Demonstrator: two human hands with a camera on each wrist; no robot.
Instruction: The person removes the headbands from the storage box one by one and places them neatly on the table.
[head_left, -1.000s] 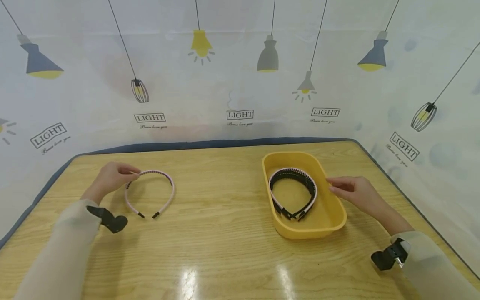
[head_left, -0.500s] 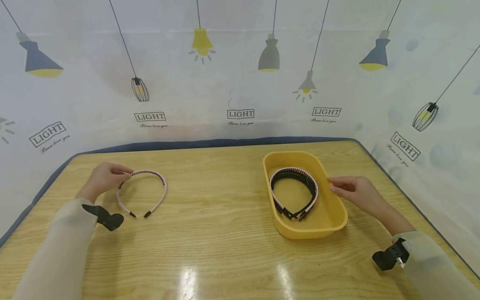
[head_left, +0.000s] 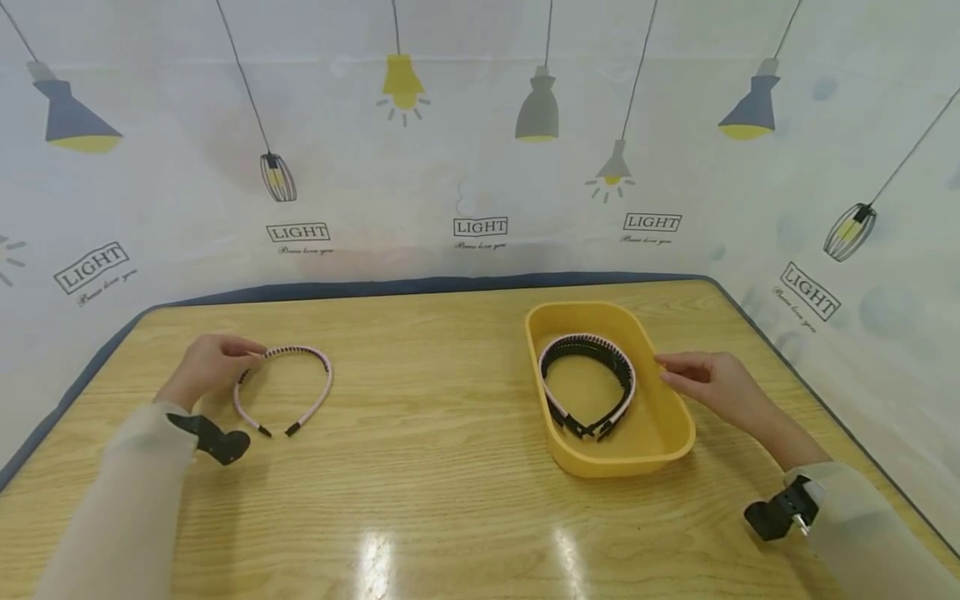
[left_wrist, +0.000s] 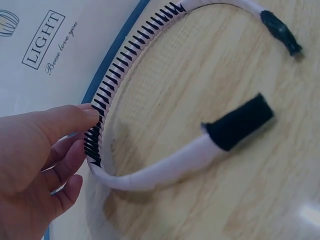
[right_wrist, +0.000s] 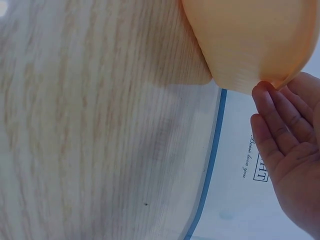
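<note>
My left hand pinches a pink headband on the left of the table, by its upper left curve. Black comb teeth line the inside of the band, and black caps cover both ends. In the left wrist view, thumb and fingers of the left hand meet on the toothed stretch. To the right, a yellow plastic basket holds several headbands, pink and black, nested together. My right hand grips that basket's right rim with its fingertips, as the right wrist view also shows.
The wooden table has a blue border along its back edge. A pale cloth printed with lamps and the word LIGHT hangs behind and at the sides. Each wrist wears a black camera mount.
The pink headband has shifted slightly to the left with my left hand, then dipped a little. My right hand and the basket stay where they were.
</note>
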